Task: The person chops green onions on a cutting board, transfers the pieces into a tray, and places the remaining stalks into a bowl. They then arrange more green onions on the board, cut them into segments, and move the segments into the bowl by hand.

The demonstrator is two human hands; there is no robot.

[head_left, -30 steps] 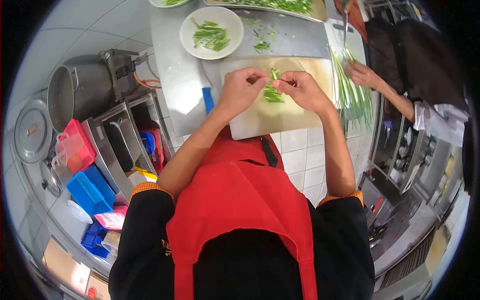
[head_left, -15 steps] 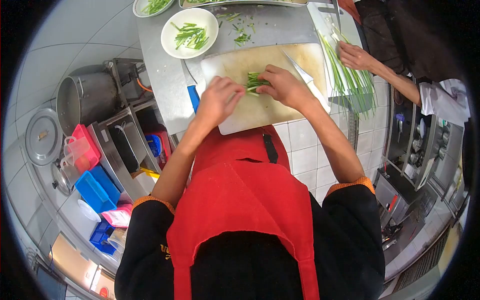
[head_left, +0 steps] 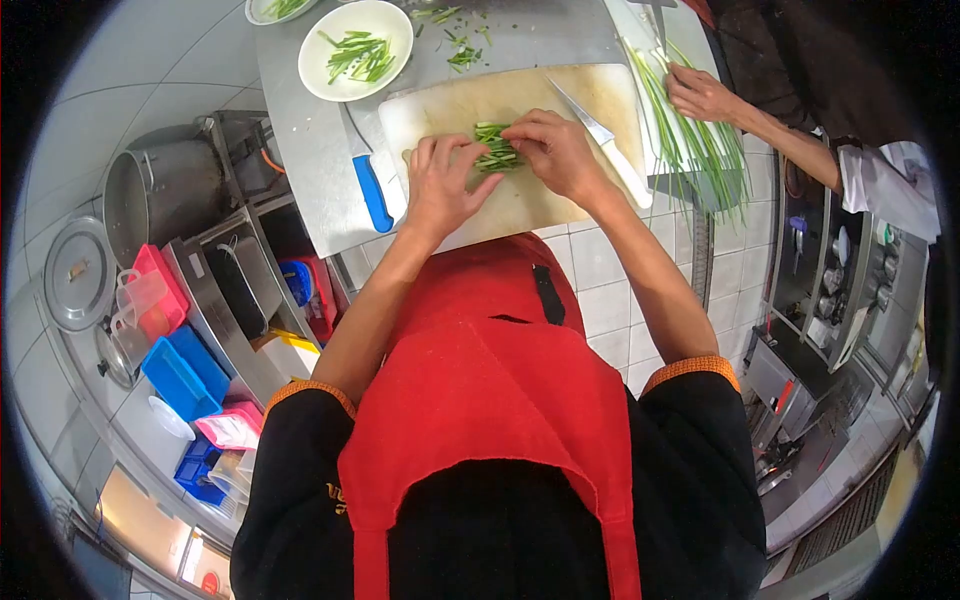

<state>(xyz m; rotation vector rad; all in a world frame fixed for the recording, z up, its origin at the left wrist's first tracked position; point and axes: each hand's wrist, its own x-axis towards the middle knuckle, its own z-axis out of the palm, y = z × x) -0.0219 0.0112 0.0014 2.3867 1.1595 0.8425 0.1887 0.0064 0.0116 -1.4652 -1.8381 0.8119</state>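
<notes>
A small bundle of cut scallions (head_left: 494,148) lies on the white cutting board (head_left: 440,105), its pieces roughly side by side. My left hand (head_left: 443,185) closes on its left side, thumb near the lower edge and fingers above. At the right end, my right hand (head_left: 556,155) has its curled fingers on the pieces; its fingertips partly cover them. To the right of that hand rests a white-handled knife (head_left: 612,145), untouched. A blue-handled knife (head_left: 371,190) lies on the steel table left of the board.
Beyond the board stand a white bowl of cut scallions (head_left: 357,52) and scattered green scraps (head_left: 463,52). At right, another person's hand (head_left: 702,93) holds long scallions (head_left: 690,150) near a knife blade (head_left: 659,25) on another board. A large pot (head_left: 165,190) stands left.
My left hand has opened wider from a pinch and moved against the bundle's left side. My right hand's fingers have shifted toward the bundle's right end. The view has shifted slightly.
</notes>
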